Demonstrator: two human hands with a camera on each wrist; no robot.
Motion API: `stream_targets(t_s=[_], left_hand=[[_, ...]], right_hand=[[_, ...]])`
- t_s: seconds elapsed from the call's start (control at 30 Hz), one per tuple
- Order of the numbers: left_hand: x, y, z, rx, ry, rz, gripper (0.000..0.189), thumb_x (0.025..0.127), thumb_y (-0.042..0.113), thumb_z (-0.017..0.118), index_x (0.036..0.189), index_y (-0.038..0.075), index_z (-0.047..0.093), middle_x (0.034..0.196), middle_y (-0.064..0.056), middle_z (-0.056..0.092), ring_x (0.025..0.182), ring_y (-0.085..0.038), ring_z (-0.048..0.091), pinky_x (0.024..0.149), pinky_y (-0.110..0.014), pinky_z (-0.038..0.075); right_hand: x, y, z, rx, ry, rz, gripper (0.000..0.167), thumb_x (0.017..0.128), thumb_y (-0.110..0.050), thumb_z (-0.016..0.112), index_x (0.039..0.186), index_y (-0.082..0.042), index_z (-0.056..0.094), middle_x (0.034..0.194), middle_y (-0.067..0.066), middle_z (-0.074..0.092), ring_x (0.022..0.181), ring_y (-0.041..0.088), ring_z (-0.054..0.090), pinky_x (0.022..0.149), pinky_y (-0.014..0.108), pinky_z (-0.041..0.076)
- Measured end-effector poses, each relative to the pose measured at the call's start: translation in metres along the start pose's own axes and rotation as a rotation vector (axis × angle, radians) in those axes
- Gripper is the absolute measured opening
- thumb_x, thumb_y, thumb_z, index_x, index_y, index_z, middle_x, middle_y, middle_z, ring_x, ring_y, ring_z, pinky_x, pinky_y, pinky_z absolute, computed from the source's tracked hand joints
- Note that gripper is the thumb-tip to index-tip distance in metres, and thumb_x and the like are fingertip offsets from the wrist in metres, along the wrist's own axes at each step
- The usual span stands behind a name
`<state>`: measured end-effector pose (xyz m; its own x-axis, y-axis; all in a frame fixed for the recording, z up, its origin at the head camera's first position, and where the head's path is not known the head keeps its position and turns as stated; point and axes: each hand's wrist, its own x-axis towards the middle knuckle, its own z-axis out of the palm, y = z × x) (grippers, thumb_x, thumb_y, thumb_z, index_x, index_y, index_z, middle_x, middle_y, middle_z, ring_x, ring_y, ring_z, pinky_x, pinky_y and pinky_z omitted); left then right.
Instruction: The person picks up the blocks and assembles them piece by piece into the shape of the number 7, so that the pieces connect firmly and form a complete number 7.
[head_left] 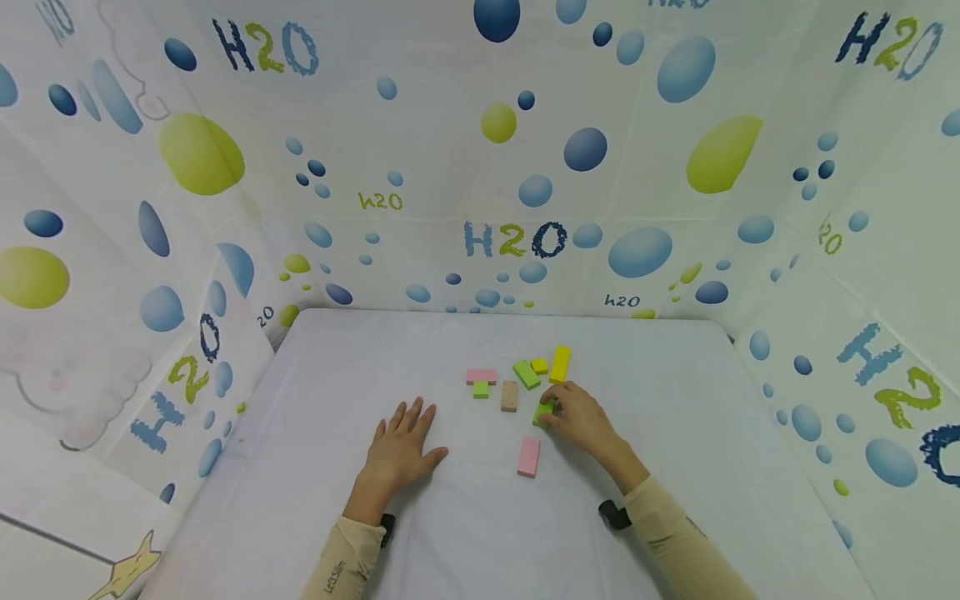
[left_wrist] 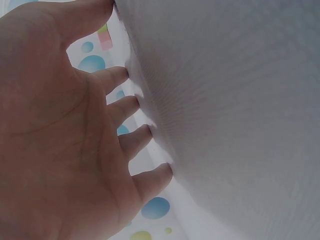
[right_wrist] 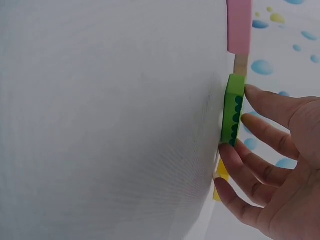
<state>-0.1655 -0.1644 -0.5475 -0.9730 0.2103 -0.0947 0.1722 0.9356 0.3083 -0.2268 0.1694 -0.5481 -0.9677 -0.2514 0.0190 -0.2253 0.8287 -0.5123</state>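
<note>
With twelve o'clock straight ahead of the person, the sleeves [head_left: 678, 529] come in nearest, at five and seven. On the white table [head_left: 300, 508], a pink block [head_left: 528, 457] lies at about six from the green block [head_left: 543, 412]. The left hand [head_left: 401, 447] is spread wide between eight and nine of that green block, palm down, fingertips touching the cloth, holding nothing. The right hand [head_left: 581, 419] pinches the green block by its ends between thumb and fingers; whether it is lifted I cannot tell. Toward ten lie a wooden block [head_left: 509, 397], then a green cube [head_left: 481, 390] with a pink bar [head_left: 482, 376] just beyond; at eleven a green bar [head_left: 527, 375], at twelve a yellow cube [head_left: 539, 366], at one a yellow bar [head_left: 560, 364]. Farthest stands the dotted curtain [head_left: 438, 150].
</note>
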Motion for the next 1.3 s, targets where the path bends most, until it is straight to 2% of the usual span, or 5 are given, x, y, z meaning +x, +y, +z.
stream_targets(t_s=[0.73,0.97,1.3], left_hand=[[-0.0003,-0.0001,-0.0009,-0.008,-0.001,0.000,0.077,0.099,0.049,0.066,0.161,0.009,0.041,0.169,-0.018,0.028,0.156,-0.044,0.022,0.121,-0.069,0.020],[-0.0001,-0.0014,-0.0003,-0.004,-0.001,0.002,0.077,0.099,0.049,0.065,0.161,0.009,0.040,0.169,-0.018,0.028,0.156,-0.044,0.022,0.121,-0.069,0.020],[0.0002,-0.0022,0.0002,-0.008,-0.002,0.002,0.078,0.099,0.050,0.065,0.161,0.010,0.040,0.170,-0.018,0.028,0.156,-0.043,0.022,0.122,-0.069,0.019]], right_hand=[[-0.0044,-0.0027,0.0041,-0.014,0.029,-0.067,0.032,0.087,-0.025,0.087,0.112,-0.012,0.072,0.109,0.003,0.066,0.096,0.018,0.063,0.086,0.039,0.055],[-0.0049,-0.0045,0.0050,0.025,0.011,-0.059,0.032,0.088,-0.026,0.086,0.113,-0.012,0.072,0.110,0.004,0.066,0.098,0.020,0.063,0.087,0.040,0.055],[-0.0063,-0.0066,0.0059,0.016,0.008,-0.092,0.029,0.088,-0.025,0.086,0.111,-0.013,0.073,0.111,0.003,0.066,0.099,0.019,0.062,0.088,0.039,0.054]])
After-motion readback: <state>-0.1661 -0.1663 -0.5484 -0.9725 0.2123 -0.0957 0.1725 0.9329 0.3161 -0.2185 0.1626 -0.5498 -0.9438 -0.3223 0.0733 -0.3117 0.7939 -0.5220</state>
